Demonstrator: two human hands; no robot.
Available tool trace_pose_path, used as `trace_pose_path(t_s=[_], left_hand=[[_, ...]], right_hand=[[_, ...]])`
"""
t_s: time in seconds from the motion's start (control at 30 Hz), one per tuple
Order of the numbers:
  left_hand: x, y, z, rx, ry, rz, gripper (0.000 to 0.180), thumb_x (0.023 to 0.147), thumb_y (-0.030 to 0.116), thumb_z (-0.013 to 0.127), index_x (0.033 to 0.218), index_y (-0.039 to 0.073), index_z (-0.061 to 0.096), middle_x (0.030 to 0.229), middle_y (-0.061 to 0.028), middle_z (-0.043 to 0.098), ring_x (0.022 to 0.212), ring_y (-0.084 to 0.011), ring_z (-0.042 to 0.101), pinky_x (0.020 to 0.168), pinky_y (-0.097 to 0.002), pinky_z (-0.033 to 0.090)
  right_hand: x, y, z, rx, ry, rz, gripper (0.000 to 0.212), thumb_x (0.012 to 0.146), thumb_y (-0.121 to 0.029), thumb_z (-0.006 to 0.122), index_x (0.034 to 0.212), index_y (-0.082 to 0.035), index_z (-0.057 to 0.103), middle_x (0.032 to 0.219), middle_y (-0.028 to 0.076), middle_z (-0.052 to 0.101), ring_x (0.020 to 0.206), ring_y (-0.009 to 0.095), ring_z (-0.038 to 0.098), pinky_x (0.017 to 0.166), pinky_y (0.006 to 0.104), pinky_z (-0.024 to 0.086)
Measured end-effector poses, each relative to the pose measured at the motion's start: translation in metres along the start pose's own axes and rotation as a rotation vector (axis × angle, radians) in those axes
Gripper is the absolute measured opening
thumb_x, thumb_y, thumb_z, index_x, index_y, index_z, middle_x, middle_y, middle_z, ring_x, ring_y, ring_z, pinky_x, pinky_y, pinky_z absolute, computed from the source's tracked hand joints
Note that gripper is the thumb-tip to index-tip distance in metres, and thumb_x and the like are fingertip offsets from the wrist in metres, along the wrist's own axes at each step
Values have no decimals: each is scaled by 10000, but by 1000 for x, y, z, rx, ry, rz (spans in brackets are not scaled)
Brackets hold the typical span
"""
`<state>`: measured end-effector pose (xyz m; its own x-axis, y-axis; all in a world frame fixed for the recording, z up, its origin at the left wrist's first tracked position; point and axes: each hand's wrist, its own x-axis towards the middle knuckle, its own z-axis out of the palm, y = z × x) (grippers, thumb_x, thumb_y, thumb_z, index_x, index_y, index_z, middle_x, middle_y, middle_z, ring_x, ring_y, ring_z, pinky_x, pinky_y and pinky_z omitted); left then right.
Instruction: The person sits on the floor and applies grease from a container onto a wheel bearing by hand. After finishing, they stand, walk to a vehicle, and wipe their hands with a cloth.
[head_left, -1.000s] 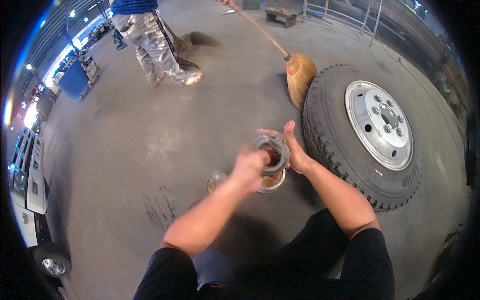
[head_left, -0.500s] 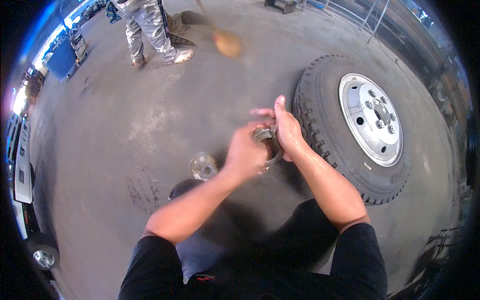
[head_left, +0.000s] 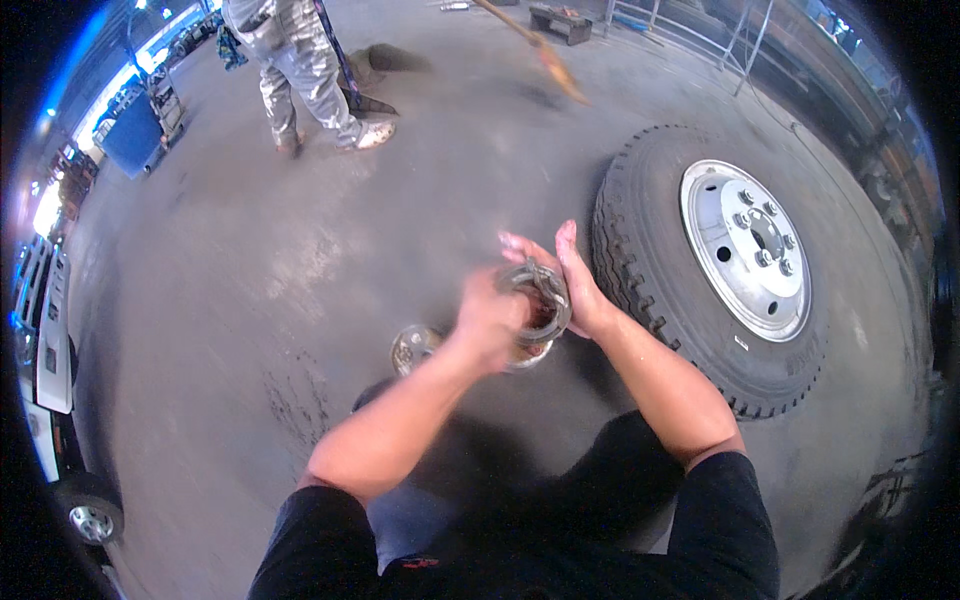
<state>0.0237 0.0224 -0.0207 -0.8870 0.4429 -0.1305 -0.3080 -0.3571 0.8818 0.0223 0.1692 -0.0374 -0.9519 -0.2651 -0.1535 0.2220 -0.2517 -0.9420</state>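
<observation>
My left hand (head_left: pixel 485 318), smeared by motion, is wrapped round the left side of a greasy metal bearing ring (head_left: pixel 553 322). Some of its fingers seem to reach into the opening, which looks reddish-brown inside. My right hand (head_left: pixel 583 290) is open, its palm against the ring's right side, thumb raised and fingers stretched out past the far edge. Below the ring, a shiny round thing (head_left: pixel 530 358) partly shows; the ring and left hand cover the rest. A round metal part (head_left: pixel 413 349) lies on the floor beside my left forearm, which hides some of it.
A big truck tyre (head_left: pixel 640 250) with a silver rim (head_left: pixel 725 265) lies close on my right. Ahead on the left stands a person in grey trousers (head_left: pixel 300 75). A broom (head_left: pixel 560 72) is further off, and a white vehicle (head_left: pixel 52 340) is at far left.
The bearing ring has tilted, so its round opening shows more. Both hands sit slightly lower in the picture. The broom has swung to the right.
</observation>
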Motion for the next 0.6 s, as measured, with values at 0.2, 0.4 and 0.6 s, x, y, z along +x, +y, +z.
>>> trace_pose_path(t_s=[0.2, 0.4, 0.6], left_hand=[[4, 24, -10, 167, -92, -243, 315, 682, -92, 497, 987, -64, 571, 836, -131, 627, 671, -241, 645, 442, -339, 542], [1, 26, -18, 320, -296, -382, 312, 768, 36, 597, 1073, -11, 551, 861, -92, 630, 697, -185, 634, 466, -324, 545], [-2, 37, -15, 433, -393, -388, 312, 772, 80, 631, 1064, -17, 578, 908, -125, 648, 714, -214, 657, 465, -326, 553]], right_hand=[[-13, -22, -11, -703, 225, -593, 781, 913, -678, 186, 1166, -68, 602, 1426, 211, 356, 1350, 336, 292, 1126, 455, 179], [-45, -58, 7, -1386, -19, -710, 567, 912, -578, 395, 785, -130, 719, 1411, 163, 395, 1334, 382, 300, 1101, 577, 104], [-49, -54, 21, -1574, -43, -642, 465, 853, -525, 504, 739, -122, 706, 1376, 143, 435, 1338, 343, 313, 1109, 568, 142]])
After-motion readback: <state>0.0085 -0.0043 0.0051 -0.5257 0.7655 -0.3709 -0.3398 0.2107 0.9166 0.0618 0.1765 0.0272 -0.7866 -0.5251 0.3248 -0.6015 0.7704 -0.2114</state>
